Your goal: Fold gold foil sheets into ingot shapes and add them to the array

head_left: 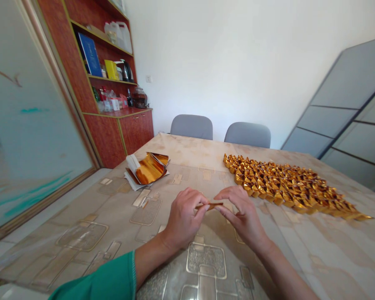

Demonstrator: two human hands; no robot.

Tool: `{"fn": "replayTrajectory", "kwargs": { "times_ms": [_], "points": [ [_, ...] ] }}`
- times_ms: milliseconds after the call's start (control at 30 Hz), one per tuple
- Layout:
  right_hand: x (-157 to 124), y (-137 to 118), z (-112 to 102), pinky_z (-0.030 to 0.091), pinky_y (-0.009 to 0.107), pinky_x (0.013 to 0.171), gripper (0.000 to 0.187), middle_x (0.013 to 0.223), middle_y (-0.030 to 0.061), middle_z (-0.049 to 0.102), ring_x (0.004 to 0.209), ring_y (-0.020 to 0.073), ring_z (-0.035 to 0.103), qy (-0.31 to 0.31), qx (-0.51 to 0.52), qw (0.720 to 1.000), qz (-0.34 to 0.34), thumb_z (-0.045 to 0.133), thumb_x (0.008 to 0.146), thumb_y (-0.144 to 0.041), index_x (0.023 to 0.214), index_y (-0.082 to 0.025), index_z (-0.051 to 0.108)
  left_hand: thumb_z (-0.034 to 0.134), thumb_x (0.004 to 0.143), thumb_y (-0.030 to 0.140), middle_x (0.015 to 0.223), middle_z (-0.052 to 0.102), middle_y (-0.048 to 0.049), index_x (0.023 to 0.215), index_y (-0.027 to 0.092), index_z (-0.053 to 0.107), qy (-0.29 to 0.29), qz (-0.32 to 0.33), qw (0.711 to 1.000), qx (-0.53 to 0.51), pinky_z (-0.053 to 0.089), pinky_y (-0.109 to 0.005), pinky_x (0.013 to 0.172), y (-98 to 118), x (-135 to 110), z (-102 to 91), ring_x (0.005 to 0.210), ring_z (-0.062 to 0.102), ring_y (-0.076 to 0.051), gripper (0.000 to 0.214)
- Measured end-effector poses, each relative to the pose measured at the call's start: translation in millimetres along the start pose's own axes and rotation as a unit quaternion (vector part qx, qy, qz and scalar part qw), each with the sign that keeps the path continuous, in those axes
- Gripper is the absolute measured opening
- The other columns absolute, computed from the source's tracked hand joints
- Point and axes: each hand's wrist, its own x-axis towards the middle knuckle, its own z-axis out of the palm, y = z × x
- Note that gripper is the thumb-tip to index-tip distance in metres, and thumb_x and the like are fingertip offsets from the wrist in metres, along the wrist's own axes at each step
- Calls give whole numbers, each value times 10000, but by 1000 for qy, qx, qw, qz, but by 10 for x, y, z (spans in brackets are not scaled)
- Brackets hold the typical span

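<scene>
left hand [184, 217] pinches gold foil strip [210, 206] | right hand [241, 214] pinches other end, keeping it straight | folded gold foil pieces [287, 185] sit in tight rows nearby

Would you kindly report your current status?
Left hand, right hand pinching gold foil strip. Folded gold foil pieces rowed at right. Foil sheets left, not obstructing.

A narrow, shiny gold foil strip [210, 206], apparently folded lengthwise, sits pinched almost level.

Bright, even indoor light; white wall [225, 62] washed pale. Soft shadows beneath left hand [184, 218] and right hand [242, 214]. Sharp glints on gold foil strip [209, 206], folded foil pile [287, 187]. Strong wide-angle bowing toward edges.
</scene>
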Motion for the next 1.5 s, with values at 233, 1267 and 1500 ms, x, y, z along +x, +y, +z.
{"fn": "replayTrajectory", "kwargs": {
  "times_ms": [233,1267,1500],
  "points": [
    [34,-20,-45,380,348,743,131,797,24,613,809,218,539,-10,-25,1000,2,576,928,-276,811,-220,593,599,824,162,747,622,-10,738,179,592,-16,-38,998,-39,386,-297,715,-11,25,-15,767,552,-178,87],
    [-25,121,-38,517,403,839,497,1148,75,607,901,197,603,-22,53,997,51,569,897,-186,1366,-290,445,718,713,239,751,670,-22,779,145,609,-20,-387,738,-553,456,-235,639,-44,141,-67,663,616,-120,158],
    [-32,-74,67,518,392,873,367,1235,57,511,1089,229,529,-78,22,995,-60,609,862,-145,1179,-328,599,765,700,222,714,690,-22,812,129,649,-38,-410,683,-603,450,-192,565,-24,55,4,606,614,-97,186]
  ]
}}
